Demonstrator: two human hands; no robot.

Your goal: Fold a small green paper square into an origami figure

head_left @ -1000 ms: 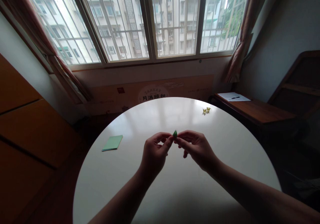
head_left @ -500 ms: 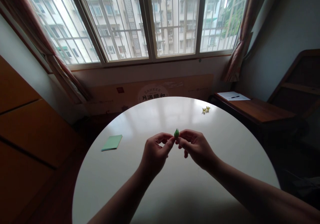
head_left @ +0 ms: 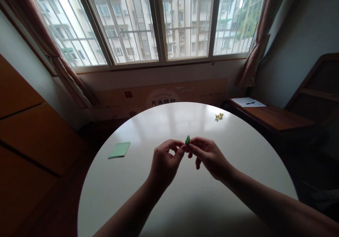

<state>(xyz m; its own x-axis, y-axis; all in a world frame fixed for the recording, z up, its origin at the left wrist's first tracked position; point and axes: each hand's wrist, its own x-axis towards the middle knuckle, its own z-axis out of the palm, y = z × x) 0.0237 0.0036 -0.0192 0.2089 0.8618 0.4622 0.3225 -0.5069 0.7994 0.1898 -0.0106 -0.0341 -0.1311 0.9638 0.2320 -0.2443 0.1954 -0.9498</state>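
Note:
Between my two hands, above the middle of the white round table [head_left: 201, 201], is a small green folded paper piece [head_left: 188, 140] with a pointed top. My left hand [head_left: 167, 159] pinches its lower left side between thumb and fingertips. From the other side my right hand [head_left: 208, 154] grips it with thumb and forefinger, the other fingers curled below. The fingertips cover the lower part of the piece. To the left on the table lies a stack of light green square paper [head_left: 119, 150].
Two small yellow folded figures [head_left: 219, 116] stand near the table's far right edge. Beyond it, a wooden bench [head_left: 286, 117] bears a white sheet [head_left: 243, 102] with a dark pen on it. A barred window and tied curtains are behind the table.
The green folded paper piece has turned slightly in my fingertips, and its tip looks narrower. Both hands stay nearly in place, still pinching it. The whole view has shifted a little.

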